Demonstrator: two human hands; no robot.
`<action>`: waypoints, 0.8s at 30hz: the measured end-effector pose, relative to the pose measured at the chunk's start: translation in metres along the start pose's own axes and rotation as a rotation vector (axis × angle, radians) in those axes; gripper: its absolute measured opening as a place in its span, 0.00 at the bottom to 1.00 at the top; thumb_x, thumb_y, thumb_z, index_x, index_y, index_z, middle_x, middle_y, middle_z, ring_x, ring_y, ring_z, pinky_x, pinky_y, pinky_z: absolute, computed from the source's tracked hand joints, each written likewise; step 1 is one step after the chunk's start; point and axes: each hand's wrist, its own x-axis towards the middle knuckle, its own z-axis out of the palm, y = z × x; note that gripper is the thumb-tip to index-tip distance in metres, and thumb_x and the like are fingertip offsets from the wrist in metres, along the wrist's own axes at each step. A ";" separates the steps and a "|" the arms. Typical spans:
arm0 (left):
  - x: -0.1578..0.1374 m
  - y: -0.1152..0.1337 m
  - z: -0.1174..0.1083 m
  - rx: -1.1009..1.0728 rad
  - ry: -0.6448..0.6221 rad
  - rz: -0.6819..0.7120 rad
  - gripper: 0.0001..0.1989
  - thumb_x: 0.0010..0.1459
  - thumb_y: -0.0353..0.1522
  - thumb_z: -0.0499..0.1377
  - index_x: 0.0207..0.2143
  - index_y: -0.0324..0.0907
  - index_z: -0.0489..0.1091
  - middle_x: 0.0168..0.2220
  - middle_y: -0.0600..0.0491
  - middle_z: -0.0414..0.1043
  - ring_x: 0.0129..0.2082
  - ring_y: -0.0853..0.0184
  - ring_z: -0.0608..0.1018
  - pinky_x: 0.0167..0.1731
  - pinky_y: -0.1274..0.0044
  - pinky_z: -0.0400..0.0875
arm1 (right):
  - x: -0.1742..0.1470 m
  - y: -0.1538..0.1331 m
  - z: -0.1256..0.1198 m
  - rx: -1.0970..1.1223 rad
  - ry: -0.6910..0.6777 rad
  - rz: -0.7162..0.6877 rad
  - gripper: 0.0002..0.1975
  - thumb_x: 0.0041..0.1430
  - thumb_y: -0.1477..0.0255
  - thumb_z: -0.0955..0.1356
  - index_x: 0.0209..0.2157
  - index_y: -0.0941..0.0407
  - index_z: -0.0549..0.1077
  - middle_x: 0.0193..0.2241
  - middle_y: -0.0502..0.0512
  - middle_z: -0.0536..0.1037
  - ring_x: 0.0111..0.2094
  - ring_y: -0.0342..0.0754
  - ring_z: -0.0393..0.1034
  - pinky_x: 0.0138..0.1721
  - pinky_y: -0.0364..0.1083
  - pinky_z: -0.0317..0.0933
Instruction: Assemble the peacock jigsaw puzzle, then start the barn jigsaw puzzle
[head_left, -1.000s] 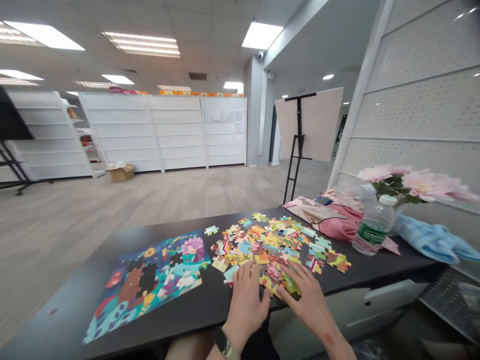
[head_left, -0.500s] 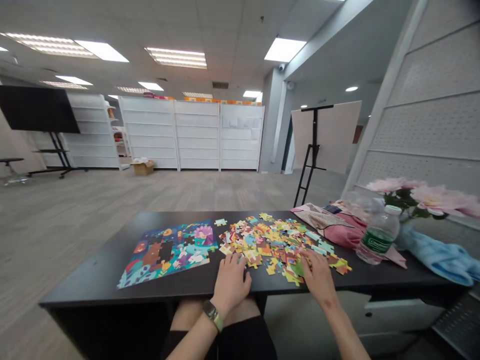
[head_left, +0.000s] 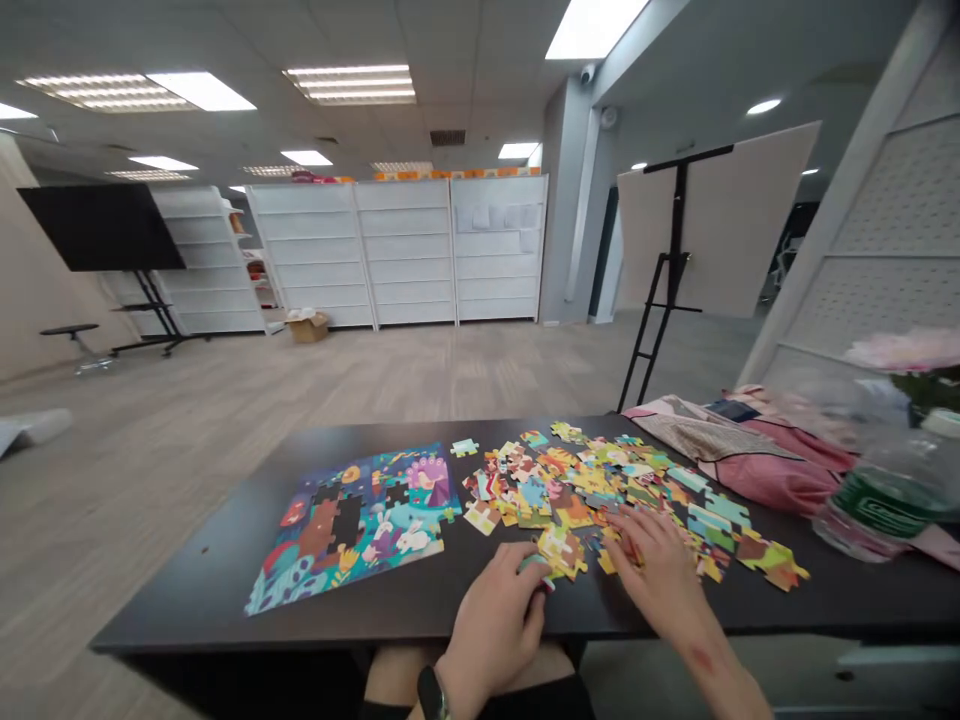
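Observation:
My left hand [head_left: 499,615], a watch on its wrist, is at the near edge of the loose jigsaw pieces. Its thumb and fingers close on a puzzle piece [head_left: 550,584], of which only a small coloured edge shows. My right hand [head_left: 660,565] lies on the pile of puzzle pieces [head_left: 577,480] with its fingers stretched out, touching pieces underneath; its fingertips partly cover them. To the left lies a partly assembled jigsaw puzzle [head_left: 412,530] with rabbits, a bear and a purple peacock. Dark gaps show in its middle and upper right.
The pieces lie on a black desk [head_left: 217,560]. At the right are a plastic bottle [head_left: 877,500] with a green label, pink cloth [head_left: 787,475] and pink flowers [head_left: 911,350]. An easel [head_left: 675,270] stands behind the desk. White shelves [head_left: 405,255] line the back.
My view has turned slightly right and down. My left hand has gone from resting beside the pile to pinching a piece. My right hand has shifted toward the middle of the pile.

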 end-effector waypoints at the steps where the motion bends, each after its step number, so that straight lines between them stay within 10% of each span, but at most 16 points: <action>1: 0.000 0.000 -0.001 -0.027 -0.003 -0.006 0.20 0.59 0.23 0.54 0.51 0.49 0.68 0.57 0.52 0.67 0.58 0.61 0.68 0.58 0.69 0.67 | 0.001 -0.013 -0.001 0.032 -0.074 -0.046 0.21 0.65 0.58 0.63 0.51 0.54 0.78 0.55 0.63 0.76 0.59 0.62 0.66 0.60 0.63 0.59; 6: 0.007 -0.006 -0.020 -0.153 -0.003 -0.047 0.27 0.56 0.23 0.56 0.58 0.49 0.64 0.61 0.51 0.63 0.63 0.63 0.64 0.65 0.69 0.59 | 0.002 -0.055 0.004 0.028 -0.377 -0.138 0.20 0.66 0.57 0.65 0.57 0.42 0.73 0.63 0.54 0.69 0.66 0.64 0.58 0.59 0.68 0.57; 13: 0.051 -0.038 -0.053 0.167 -0.248 -0.130 0.36 0.61 0.37 0.59 0.69 0.42 0.53 0.70 0.39 0.50 0.70 0.42 0.50 0.66 0.51 0.50 | 0.055 -0.009 0.000 0.036 -0.326 -0.070 0.17 0.67 0.64 0.61 0.49 0.53 0.78 0.53 0.63 0.78 0.57 0.62 0.69 0.57 0.64 0.61; 21: 0.069 -0.064 -0.060 0.232 -0.368 0.377 0.23 0.63 0.35 0.59 0.59 0.46 0.62 0.66 0.46 0.60 0.61 0.56 0.67 0.60 0.64 0.64 | 0.154 -0.050 0.022 0.310 -0.912 -0.120 0.32 0.49 0.63 0.74 0.57 0.53 0.73 0.57 0.61 0.73 0.59 0.62 0.66 0.61 0.58 0.59; 24: 0.066 -0.075 -0.058 0.301 -0.327 0.451 0.05 0.66 0.33 0.56 0.44 0.44 0.69 0.46 0.52 0.75 0.47 0.61 0.74 0.50 0.68 0.68 | 0.159 -0.054 0.034 0.348 -1.025 -0.099 0.37 0.42 0.63 0.78 0.57 0.49 0.73 0.59 0.59 0.68 0.63 0.62 0.60 0.62 0.56 0.56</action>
